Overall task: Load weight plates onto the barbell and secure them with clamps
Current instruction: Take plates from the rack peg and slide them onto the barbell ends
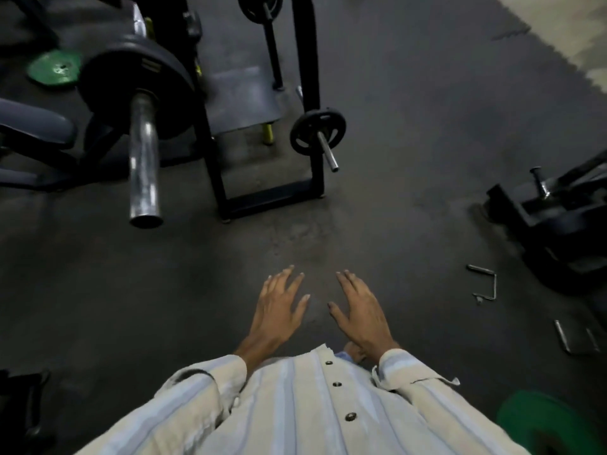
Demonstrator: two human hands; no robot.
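Note:
A steel barbell sleeve (pixel 143 159) points toward me at the upper left, with a large black weight plate (pixel 108 73) loaded on it and bare metal in front of the plate. No clamp shows on the sleeve. My left hand (pixel 279 307) and my right hand (pixel 359 310) hover side by side over the dark floor at lower centre, palms down, fingers spread, holding nothing. Both hands are well below and to the right of the sleeve's end. A green plate (pixel 54 67) lies flat on the floor behind the loaded one.
A black rack frame (pixel 272 195) stands right of the sleeve, holding a small black plate (pixel 317 131) on a thin peg. A weight-storage stand (pixel 558 221) sits at the right. Bent metal handles (pixel 486 284) lie on the floor. Another green plate (pixel 545 421) is at the bottom right.

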